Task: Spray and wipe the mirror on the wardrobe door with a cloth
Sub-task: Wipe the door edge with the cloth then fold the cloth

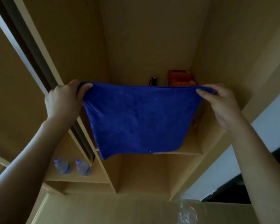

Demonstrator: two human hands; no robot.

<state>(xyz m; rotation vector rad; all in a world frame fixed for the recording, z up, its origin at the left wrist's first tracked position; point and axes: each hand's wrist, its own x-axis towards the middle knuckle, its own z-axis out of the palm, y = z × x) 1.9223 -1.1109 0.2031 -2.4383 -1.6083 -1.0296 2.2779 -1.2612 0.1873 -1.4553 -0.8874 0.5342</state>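
A person holds a blue microfibre cloth stretched flat in front of an open wooden wardrobe, both bare arms raised. The left hand pinches the cloth's upper left corner, thumb on the near face and the other fingers curled over the top hem. The right hand pinches the upper right corner the same way, its fingers closed on the hem, with a small tuft of fabric showing past them. Between the two grips the top edge runs taut and nearly level; below the fingers the cloth hangs free, narrowing toward its lower edge, whose left corner dips lowest.

Just above the hem, between the hands and nearer the right fingers, an orange-red box stands on a wardrobe shelf, with a small dark object to its left; what it is cannot be told. Below the left hand, two clear plastic water bottles with purple caps stand side by side on a lower shelf. A dark sliding-door track runs diagonally behind the left hand. Below the right forearm lies a pale cardboard surface with a strip of shiny clear tape.
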